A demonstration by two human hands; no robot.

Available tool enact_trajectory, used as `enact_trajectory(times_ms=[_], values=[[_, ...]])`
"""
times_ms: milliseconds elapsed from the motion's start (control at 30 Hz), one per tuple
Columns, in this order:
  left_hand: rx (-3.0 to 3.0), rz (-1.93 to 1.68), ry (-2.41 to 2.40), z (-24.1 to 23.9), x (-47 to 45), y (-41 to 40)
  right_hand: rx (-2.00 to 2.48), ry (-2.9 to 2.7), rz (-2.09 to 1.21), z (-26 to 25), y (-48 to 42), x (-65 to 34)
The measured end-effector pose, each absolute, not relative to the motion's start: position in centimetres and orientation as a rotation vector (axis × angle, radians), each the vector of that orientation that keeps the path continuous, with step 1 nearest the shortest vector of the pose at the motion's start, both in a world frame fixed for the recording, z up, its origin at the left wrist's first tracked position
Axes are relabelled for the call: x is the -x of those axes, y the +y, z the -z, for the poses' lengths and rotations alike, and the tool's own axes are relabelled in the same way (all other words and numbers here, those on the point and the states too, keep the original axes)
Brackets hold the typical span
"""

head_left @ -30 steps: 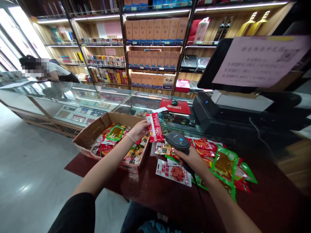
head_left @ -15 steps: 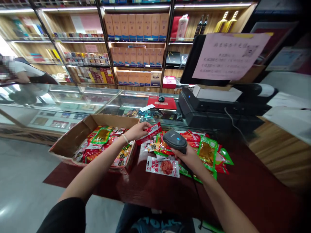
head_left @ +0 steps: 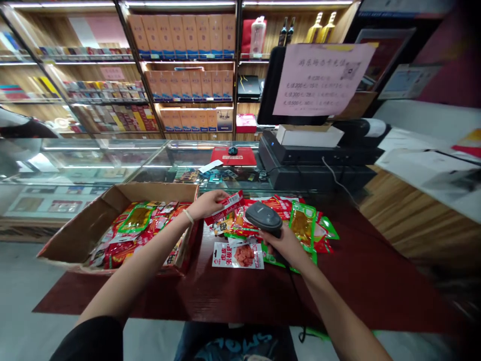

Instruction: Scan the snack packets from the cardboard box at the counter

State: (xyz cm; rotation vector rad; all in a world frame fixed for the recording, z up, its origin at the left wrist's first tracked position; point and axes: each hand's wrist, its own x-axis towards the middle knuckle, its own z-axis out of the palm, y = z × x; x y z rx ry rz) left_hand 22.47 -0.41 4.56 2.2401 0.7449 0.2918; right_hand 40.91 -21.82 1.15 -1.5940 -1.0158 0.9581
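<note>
My left hand (head_left: 209,204) is closed on a red snack packet (head_left: 228,206), whose barcode side is turned up toward the scanner. In my right hand (head_left: 280,240) is a dark grey barcode scanner (head_left: 263,217), fingers wrapped round its handle, its head pointing left at the packet with a gap between. Beneath the scanner spreads a pile of red and green snack packets (head_left: 302,225). A white packet with a meat picture (head_left: 238,255) lies in front of the pile. To the left, an open cardboard box (head_left: 71,240) holds many more packets, partly hidden behind my left forearm.
Behind the pile, a monitor with a pink paper sign (head_left: 319,80) stands over a black cash drawer (head_left: 319,175). A mouse (head_left: 233,150) rests on a red mat (head_left: 244,158) on the glass counter (head_left: 150,163). The scanner's cable hangs over the table's front edge.
The view has turned to the right, so everything sits further left. Both hands keep their holds on the packet and scanner. A blue light on the scanner no longer shows.
</note>
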Motion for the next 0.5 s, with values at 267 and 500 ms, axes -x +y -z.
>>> enact_trajectory(times_ms=[267,500], values=[[-2.482,-0.39,0.662,-4.0,-29.2,-1.9,1.59,-0.7,-0.915,1.4,-26.1,-45.8],[-2.857,-0.381,0.467,-2.0,-38.8,-5.9,1.508,-0.491,-0.789,1.5,-30.5,-50.1]])
